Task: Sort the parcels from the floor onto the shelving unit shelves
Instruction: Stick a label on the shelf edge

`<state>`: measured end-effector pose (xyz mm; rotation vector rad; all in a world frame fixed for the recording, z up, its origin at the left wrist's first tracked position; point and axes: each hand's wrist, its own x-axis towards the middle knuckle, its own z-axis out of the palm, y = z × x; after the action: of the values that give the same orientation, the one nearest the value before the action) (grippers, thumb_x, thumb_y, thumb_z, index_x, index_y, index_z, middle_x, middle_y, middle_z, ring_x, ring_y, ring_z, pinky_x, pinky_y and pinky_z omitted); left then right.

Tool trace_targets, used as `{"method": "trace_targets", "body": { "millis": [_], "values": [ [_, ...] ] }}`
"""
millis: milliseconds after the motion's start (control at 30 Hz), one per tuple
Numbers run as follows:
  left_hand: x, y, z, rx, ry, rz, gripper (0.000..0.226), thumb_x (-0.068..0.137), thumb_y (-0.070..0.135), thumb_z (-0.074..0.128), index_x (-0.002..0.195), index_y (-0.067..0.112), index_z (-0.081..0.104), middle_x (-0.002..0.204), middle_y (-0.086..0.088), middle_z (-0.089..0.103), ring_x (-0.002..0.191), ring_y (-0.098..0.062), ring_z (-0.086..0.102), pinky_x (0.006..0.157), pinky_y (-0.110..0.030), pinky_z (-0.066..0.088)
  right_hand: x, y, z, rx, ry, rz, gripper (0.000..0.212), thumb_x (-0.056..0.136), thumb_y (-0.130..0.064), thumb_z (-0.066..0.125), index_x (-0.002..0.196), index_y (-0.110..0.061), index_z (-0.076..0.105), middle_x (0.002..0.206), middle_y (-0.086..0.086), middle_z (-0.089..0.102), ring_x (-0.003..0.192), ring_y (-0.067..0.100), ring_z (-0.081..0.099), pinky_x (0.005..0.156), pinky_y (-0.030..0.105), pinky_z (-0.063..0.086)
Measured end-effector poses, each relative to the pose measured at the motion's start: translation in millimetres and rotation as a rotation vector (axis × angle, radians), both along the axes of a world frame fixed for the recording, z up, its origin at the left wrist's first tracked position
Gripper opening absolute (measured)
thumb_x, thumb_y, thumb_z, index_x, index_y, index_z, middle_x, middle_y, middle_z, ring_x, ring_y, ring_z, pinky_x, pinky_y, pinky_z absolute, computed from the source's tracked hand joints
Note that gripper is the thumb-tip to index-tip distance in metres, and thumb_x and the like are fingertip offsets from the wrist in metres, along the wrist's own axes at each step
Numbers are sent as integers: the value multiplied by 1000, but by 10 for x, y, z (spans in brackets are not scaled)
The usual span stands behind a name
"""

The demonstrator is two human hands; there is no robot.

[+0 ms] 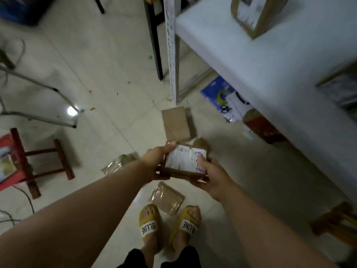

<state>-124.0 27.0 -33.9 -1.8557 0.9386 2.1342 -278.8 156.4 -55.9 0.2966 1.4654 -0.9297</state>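
Both hands hold one small brown parcel [184,163] with a white label and blue handwriting, above the floor in front of me. My left hand [156,161] grips its left side, thumb on top. My right hand [209,175] cups its right side from below. On the floor lie a plain brown box [175,123], a taped flat parcel [167,197] between my feet, and another taped parcel [117,164] partly hidden by my left arm. The white shelving unit [260,70] stands to the right, with a labelled box [253,14] on its shelf.
A second box [342,88] sits at the shelf's right edge. Under the shelf lie a blue packet [216,91], a white bag [235,107] and a red-brown box [264,128]. A red stool [29,163] and metal frame [38,113] stand left; a wooden stool [336,221] stands right.
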Motion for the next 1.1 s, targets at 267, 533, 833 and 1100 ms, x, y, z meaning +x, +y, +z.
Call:
{"method": "trace_targets", "body": {
  "millis": [267, 533, 833, 1100],
  "values": [
    [-128, -588, 2698, -550, 249, -407, 63, 69, 23, 89, 118, 19, 50, 100, -6, 66, 74, -17, 69, 57, -30, 57, -431, -308, 2618, -304, 353, 475, 75, 75, -31, 85, 136, -46, 44, 130, -5, 60, 128, 19, 52, 106, 52, 38],
    [-268, -770, 4894, -928, 404, -969, 45, 68, 36, 88, 108, 25, 70, 105, 6, 73, 100, -10, 67, 86, -27, 52, -249, -552, 4446, -568, 519, 805, 84, 78, -21, 87, 144, -39, 38, 122, -8, 72, 107, 7, 69, 86, 25, 53],
    [-77, -794, 5645, -903, 704, -624, 97, 65, 59, 77, 147, 32, 34, 131, 4, 60, 122, -17, 56, 101, -49, 48, -362, -342, 5431, -691, 658, 560, 48, 74, -33, 79, 119, -34, 65, 122, 10, 72, 110, 34, 69, 97, 54, 52],
    [-444, -406, 5855, -713, 898, -896, 74, 69, 53, 82, 132, 25, 56, 125, -7, 68, 117, -28, 64, 104, -50, 48, -539, 219, 6144, -683, 884, 227, 52, 80, -33, 76, 128, -32, 56, 122, 10, 72, 102, 26, 68, 82, 45, 59]
  ]
}}
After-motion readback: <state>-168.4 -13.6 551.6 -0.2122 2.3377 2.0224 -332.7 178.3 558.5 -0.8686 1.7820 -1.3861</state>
